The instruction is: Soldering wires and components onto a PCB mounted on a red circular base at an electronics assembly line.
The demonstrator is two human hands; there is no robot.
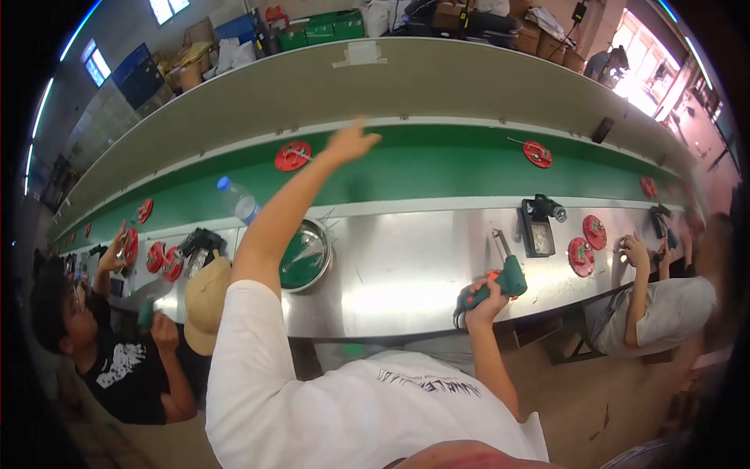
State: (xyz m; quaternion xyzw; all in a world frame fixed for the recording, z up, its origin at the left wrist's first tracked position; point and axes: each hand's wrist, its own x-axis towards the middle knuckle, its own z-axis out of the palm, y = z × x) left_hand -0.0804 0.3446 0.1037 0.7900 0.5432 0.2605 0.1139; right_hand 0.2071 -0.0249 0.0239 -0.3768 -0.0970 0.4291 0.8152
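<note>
Left hand (353, 143): over the green belt (437, 168), slightly blurred; fingers extended and loosely spread, nothing seen in them.
Right hand (486, 306): fingers wrapped round the grip of the tool (512, 277).
Disc (291, 156): red, just beside the left wrist; contact cannot be told. Its pale strand could catch if the arm swings left.
Bottle (244, 206): near the left forearm; a low sweep of that arm could tip it, perhaps into the pan (329, 267).
Prongs (498, 244): bare, to the left of the black box (537, 234). Heat cannot be judged; if hot, a drooping right wrist could mark the box or bench (391, 270), most likely with attention on the left hand.
Cord (459, 314): dark, at the grip's butt; could snag on the bench edge and tug the tool.
Tool position: over the bench's near side, prongs pointing toward the belt.
Tool look: green, pistol-shaped, red spots near the fingers, two slim metallic prongs.
</note>
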